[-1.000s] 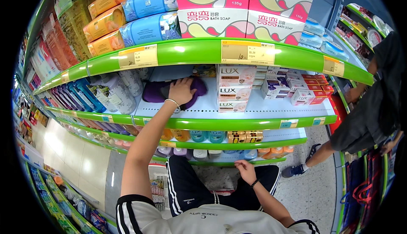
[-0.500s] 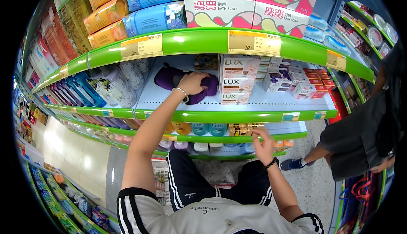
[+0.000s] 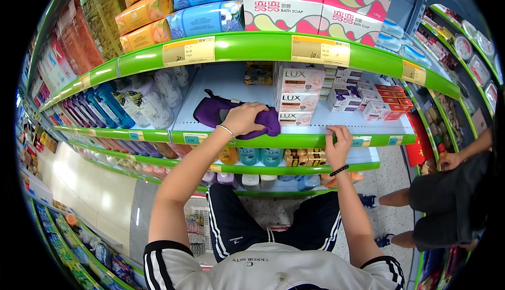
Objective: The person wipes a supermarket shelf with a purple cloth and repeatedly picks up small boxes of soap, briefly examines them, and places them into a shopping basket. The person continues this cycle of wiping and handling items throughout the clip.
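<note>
- Head view: your left hand (image 3: 245, 119) covers purple cloth (image 3: 209, 110), fingers curled, grip unclear; keep clear of soap boxes (image 3: 299, 99).
- Right hand (image 3: 338, 145): half-open, empty, by green shelf edge (image 3: 302, 141).

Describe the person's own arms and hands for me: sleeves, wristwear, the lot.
The left hand is ungloved, with a pale bracelet at the wrist. The right hand is ungloved too, with a dark beaded bracelet. The short sleeves are pale with black bands, ending above the elbows.
</note>
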The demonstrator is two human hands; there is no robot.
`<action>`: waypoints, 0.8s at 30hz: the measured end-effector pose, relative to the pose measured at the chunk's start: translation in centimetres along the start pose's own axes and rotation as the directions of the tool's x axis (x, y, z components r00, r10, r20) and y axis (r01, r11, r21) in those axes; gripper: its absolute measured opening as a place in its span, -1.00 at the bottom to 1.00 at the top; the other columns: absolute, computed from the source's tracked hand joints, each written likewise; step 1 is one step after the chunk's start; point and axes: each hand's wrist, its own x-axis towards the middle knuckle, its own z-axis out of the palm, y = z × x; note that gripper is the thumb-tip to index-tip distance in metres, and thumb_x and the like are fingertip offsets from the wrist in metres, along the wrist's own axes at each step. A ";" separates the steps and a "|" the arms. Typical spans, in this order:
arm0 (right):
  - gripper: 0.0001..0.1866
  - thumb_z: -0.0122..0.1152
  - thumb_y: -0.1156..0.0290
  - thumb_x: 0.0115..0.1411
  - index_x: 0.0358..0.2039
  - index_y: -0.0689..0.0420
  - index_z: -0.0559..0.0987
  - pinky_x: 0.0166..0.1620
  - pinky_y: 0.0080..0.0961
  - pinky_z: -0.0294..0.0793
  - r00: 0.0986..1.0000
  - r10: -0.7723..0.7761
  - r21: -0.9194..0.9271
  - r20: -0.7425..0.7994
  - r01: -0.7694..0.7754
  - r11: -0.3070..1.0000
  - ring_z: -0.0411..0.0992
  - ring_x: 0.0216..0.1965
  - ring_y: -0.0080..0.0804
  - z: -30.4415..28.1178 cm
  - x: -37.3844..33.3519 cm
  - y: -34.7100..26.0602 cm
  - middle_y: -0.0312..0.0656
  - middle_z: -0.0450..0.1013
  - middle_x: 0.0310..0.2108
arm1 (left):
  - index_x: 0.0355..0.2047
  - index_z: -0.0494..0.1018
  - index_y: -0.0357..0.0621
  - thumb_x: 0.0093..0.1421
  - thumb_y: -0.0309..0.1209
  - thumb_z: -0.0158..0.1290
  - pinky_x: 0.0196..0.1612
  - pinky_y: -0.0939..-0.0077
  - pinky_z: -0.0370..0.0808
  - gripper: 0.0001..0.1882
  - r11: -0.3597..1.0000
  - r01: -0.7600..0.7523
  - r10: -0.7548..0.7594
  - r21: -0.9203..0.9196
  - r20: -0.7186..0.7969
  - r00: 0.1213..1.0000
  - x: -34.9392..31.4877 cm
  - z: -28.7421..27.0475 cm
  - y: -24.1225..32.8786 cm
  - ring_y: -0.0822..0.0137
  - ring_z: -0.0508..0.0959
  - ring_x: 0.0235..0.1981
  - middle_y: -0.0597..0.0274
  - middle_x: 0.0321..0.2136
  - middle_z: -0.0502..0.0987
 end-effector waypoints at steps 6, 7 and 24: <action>-0.90 0.08 0.48 0.02 -0.41 0.12 0.53 -0.08 -0.33 0.20 0.999 -0.025 -0.051 -0.047 0.023 0.998 0.31 -0.28 -0.19 0.6 -0.2 0.3 -0.21 0.37 -0.42 | 0.08 0.29 0.05 -0.07 -0.25 0.23 0.03 0.25 0.40 -0.34 0.999 0.031 -0.031 0.009 0.050 0.998 -2.7 -1.9 -3.9 0.06 0.41 0.02 0.12 -0.01 0.40; -0.90 0.08 0.48 0.02 -0.42 0.12 0.53 -0.08 -0.33 0.20 0.998 -0.035 -0.059 -0.056 0.031 0.998 0.31 -0.28 -0.19 0.6 -0.2 0.2 -0.21 0.36 -0.42 | 0.10 0.28 0.04 -0.08 -0.24 0.24 0.05 0.26 0.39 -0.31 0.998 0.058 -0.058 0.004 0.069 0.996 -3.2 -2.2 -4.7 0.06 0.40 0.03 0.11 0.01 0.39; -0.93 0.03 0.48 -0.03 -0.55 0.11 0.51 -0.17 -0.37 0.18 0.977 -0.135 -0.150 -0.167 0.111 0.982 0.27 -0.40 -0.26 2.0 -0.2 0.2 -0.25 0.31 -0.51 | 0.19 0.20 0.03 0.07 -0.06 0.08 0.17 0.25 0.28 -0.31 0.958 0.225 -0.225 0.175 -0.022 0.974 6.8 2.0 -7.2 0.03 0.26 0.17 0.02 0.17 0.25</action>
